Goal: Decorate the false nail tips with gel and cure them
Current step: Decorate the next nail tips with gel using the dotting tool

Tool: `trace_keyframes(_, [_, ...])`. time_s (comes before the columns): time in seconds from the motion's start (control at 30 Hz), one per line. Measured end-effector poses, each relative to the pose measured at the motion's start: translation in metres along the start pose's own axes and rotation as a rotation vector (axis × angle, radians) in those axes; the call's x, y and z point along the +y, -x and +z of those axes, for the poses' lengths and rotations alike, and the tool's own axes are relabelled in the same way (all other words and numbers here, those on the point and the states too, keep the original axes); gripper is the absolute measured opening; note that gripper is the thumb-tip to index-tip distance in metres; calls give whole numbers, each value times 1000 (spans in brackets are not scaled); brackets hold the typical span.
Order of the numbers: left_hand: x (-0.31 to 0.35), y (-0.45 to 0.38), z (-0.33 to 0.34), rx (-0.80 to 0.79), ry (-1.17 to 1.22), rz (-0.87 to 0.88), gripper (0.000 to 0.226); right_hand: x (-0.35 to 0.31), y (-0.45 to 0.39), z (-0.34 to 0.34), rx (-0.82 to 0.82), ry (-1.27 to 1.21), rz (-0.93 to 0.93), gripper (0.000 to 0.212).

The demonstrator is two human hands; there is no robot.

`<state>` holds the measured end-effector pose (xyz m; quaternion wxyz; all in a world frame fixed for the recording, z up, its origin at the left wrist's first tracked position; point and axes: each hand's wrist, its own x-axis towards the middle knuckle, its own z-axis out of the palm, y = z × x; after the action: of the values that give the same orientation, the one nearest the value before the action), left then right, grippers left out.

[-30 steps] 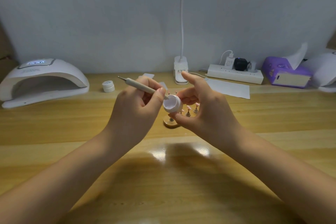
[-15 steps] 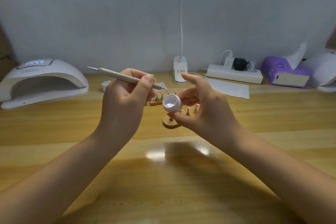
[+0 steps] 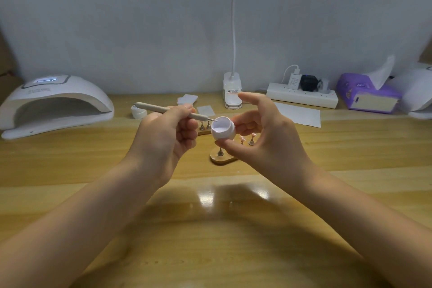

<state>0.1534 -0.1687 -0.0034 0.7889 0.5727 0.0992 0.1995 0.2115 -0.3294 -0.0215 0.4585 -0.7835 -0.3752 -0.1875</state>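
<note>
The left hand point(image 3: 163, 135) has its grip curled around a slim dotting pen point(image 3: 170, 110), whose metal tip reaches the rim of the small white gel pot point(image 3: 222, 129) just beside it. The right hand point(image 3: 264, 138) pinches that pot between thumb and fingers, mouth tilted toward the pen, above the table point(image 3: 70, 166). Right behind and below both grips, the false nail tips point(image 3: 247, 139) stand on a wooden stand point(image 3: 221, 158), with the curing lamp point(image 3: 56, 103) well off beyond the left hand.

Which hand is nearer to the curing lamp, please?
Left. The left hand, holding the tool, is just right of the lamp; the right hand, holding the jar, is farther right.
</note>
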Motion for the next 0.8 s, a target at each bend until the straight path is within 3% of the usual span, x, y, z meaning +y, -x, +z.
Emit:
trace_keyframes(0.23, [0, -2, -2, -25, 66, 48, 22, 10, -4, -5, 34, 13, 46, 81])
trace_keyframes(0.47, [-8, -7, -8, -52, 83, 201, 13, 62, -16, -32, 174, -35, 420, 78])
trace_keyframes(0.57, [-18, -6, -12, -59, -44, 310, 11, 84, -12, -41, 195, 60, 511, 76])
trace_keyframes(0.67, [-33, -3, -17, -67, -315, 439, 9, 98, -7, -42, 154, 149, 558, 74])
trace_keyframes(0.8, [-43, -3, -19, -62, -428, 450, 12, 108, -3, -42, 92, 230, 580, 72])
